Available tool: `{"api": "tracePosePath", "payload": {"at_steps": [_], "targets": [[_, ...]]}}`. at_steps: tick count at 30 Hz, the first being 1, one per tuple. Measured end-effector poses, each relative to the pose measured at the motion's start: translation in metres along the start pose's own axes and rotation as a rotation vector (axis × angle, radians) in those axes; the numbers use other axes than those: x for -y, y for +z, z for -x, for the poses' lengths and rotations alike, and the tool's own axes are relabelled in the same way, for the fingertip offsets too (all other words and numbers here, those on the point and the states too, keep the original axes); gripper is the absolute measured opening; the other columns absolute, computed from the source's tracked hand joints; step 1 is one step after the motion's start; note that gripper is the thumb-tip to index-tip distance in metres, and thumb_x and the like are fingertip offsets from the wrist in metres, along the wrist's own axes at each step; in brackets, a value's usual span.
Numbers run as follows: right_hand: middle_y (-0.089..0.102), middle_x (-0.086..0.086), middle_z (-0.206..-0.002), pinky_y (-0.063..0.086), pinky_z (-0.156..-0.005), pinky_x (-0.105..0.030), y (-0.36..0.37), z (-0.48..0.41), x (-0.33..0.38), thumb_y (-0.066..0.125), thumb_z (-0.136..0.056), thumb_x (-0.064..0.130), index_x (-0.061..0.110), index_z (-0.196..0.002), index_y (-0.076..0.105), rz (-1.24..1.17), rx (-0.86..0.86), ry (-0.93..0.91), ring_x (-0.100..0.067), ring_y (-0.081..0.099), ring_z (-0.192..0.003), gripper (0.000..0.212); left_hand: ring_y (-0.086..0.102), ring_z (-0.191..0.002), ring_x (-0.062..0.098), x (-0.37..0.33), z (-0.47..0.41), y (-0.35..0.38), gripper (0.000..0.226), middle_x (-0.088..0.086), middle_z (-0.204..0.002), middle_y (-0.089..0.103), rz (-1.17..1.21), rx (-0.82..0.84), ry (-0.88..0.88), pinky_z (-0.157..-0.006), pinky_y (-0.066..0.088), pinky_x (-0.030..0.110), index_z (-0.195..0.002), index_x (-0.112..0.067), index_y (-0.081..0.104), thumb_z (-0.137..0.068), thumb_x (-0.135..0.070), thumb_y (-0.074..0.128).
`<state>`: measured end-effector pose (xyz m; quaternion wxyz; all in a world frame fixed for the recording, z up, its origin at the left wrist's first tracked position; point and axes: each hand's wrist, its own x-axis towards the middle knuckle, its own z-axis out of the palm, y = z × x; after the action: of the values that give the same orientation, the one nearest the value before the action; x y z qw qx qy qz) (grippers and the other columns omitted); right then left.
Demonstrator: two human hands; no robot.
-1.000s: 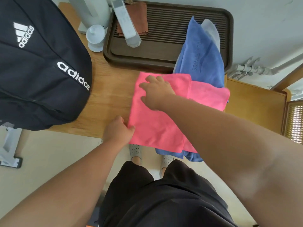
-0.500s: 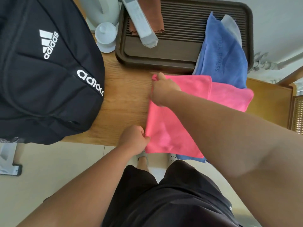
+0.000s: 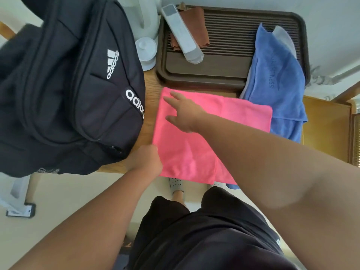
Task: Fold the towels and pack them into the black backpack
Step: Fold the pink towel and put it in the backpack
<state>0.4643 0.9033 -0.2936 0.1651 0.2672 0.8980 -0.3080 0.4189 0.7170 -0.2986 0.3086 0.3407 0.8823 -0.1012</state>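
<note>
A pink towel (image 3: 196, 152) lies folded on the wooden table (image 3: 150, 121), its near edge hanging over the table's front. My right hand (image 3: 183, 112) rests flat on its far left part with fingers spread. My left hand (image 3: 146, 160) pinches the towel's left edge near the front of the table. A blue towel (image 3: 276, 88) lies to the right, partly on the brown tray and partly under the pink one. The black backpack (image 3: 68, 90) stands on the left of the table, close to the pink towel.
A brown slatted tray (image 3: 229, 45) at the back holds a grey remote-like bar (image 3: 183, 34) and a brown cloth (image 3: 196, 20). A white kettle (image 3: 144, 18) and a white lid (image 3: 146, 49) stand beside it. A wooden cabinet (image 3: 327, 129) is on the right.
My right hand let go of the pink towel's far left corner and now lies flat with fingers spread. The left hand keeps hold of the left edge. The view shifted right.
</note>
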Motion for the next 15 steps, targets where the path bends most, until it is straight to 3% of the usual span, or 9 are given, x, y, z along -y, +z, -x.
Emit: {"api": "tracePosePath", "payload": {"at_steps": [2,5,9,12,15], "targets": [[0.011,-0.002,-0.168,0.031,-0.118,-0.044,0.001,0.011,-0.010,0.056,-0.098,0.043,0.029,-0.157,0.029,-0.016,-0.022,0.059,-0.028,0.027,-0.149,0.067,0.057,-0.086,0.028,-0.005,0.002,0.005,0.006,0.005,-0.103,0.062,0.025,-0.004,0.055,-0.067,0.040,0.033,-0.089,-0.023,0.052,-0.090,-0.024,0.059],[0.025,-0.006,-0.163,0.032,-0.116,-0.049,-0.003,0.039,-0.037,0.057,-0.096,0.047,0.029,-0.151,0.040,0.025,-0.101,0.157,-0.032,0.029,-0.145,0.061,0.051,-0.075,0.025,-0.023,0.003,0.013,0.027,0.003,-0.089,0.059,0.084,0.004,0.182,-0.060,0.036,0.031,-0.074,-0.022,0.040,-0.091,-0.032,0.058],[0.037,-0.003,-0.153,0.030,-0.114,-0.048,-0.010,0.087,-0.080,0.057,-0.092,0.051,0.031,-0.143,0.050,0.121,-0.237,0.301,-0.032,0.032,-0.139,0.055,0.051,-0.067,0.023,-0.061,0.011,0.019,0.033,-0.003,-0.070,0.050,0.174,0.047,0.366,-0.054,0.034,0.033,-0.069,-0.021,0.039,-0.088,-0.037,0.061],[0.034,-0.004,-0.153,0.021,-0.115,-0.050,-0.008,0.114,-0.110,0.059,-0.088,0.055,0.032,-0.138,0.054,0.208,-0.309,0.435,-0.032,0.026,-0.141,0.055,0.049,-0.066,0.022,-0.088,0.016,0.027,0.032,-0.003,-0.070,0.050,0.201,0.053,0.446,-0.057,0.037,0.034,-0.070,-0.020,0.040,-0.087,-0.036,0.063],[0.027,-0.007,-0.155,0.014,-0.118,-0.054,-0.006,0.134,-0.136,0.063,-0.083,0.053,0.029,-0.132,0.056,0.191,-0.418,0.533,-0.034,0.017,-0.145,0.055,0.053,-0.078,0.023,-0.111,0.021,0.035,0.027,-0.003,-0.084,0.054,0.164,0.054,0.472,-0.067,0.045,0.035,-0.078,-0.020,0.047,-0.085,-0.038,0.065]]}}
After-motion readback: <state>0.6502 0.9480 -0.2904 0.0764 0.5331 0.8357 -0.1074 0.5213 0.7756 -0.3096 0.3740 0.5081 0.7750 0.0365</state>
